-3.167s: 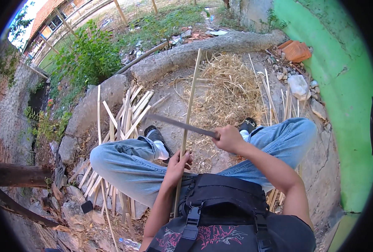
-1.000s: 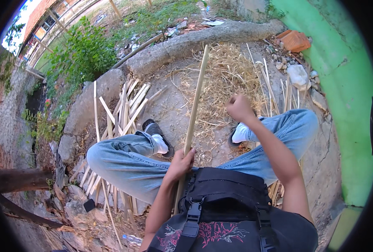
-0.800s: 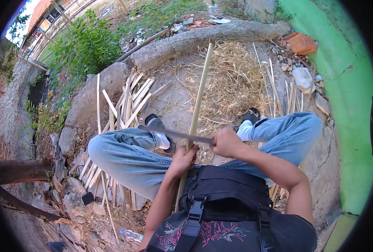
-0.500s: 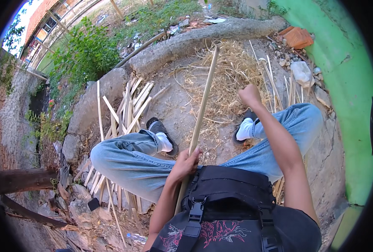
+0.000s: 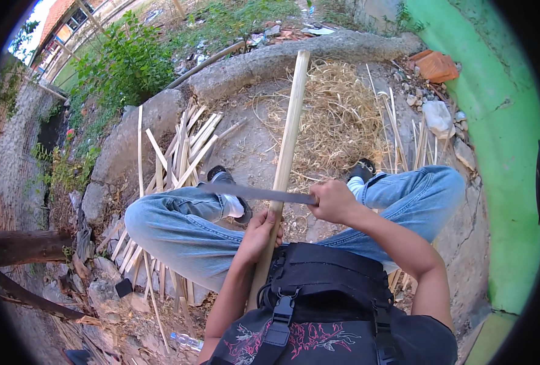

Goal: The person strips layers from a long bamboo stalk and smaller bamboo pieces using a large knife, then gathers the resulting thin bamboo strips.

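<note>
My left hand [image 5: 259, 230] clamps the long pale bamboo pole [image 5: 284, 159] while my right hand [image 5: 332, 201] grips the long grey blade [image 5: 254, 193] across it, mid-shaving; next stroke needs steady angle.

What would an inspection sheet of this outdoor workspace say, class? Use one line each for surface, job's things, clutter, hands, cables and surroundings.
Surface: bare dirt ground, strewn with dry straw.
Job's things: long pale bamboo pole slanting up between the knees; long knife blade laid across it.
Clutter: heap of split strips; orange debris; plastic bottle.
Hands: left hand grips the pole; right hand grips the knife.
Cables: nothing seen.
Surroundings: green wall, stone kerb, bushes.
</note>
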`<state>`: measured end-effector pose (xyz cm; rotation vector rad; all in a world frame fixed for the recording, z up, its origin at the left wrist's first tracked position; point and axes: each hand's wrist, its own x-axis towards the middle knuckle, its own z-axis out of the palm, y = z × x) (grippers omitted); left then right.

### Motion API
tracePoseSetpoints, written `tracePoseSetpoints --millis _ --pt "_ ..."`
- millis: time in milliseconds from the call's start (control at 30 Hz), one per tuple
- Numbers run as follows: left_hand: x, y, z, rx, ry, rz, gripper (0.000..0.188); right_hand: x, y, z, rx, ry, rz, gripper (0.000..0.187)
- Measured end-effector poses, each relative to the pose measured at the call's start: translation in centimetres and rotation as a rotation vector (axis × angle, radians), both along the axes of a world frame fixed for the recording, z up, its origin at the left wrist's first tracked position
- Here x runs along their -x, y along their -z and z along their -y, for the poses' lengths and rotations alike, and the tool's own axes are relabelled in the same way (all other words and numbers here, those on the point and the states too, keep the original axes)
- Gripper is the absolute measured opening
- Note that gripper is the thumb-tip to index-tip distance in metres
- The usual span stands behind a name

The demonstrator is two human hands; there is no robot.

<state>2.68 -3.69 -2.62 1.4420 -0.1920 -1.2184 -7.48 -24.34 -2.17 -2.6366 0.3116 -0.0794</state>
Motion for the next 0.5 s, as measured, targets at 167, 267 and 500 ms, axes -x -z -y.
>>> tracePoseSetpoints --millis 167,267,500 --pt "0.4 -0.1 0.4 -0.131 -0.046 0.053 0.047 -0.3 0.5 -1.2 -0.048 -0.032 -0.061 0.020" --pt "0.6 0.8 0.6 -0.133 -0.075 0.130 0.048 -0.4 0.7 -1.5 -0.044 -0.063 -0.085 0.019" --pt "0.9 1.0 0.2 -0.151 -0.083 0.315 0.050 -1.6 2.9 2.3 0.011 0.105 -0.012 0.018"
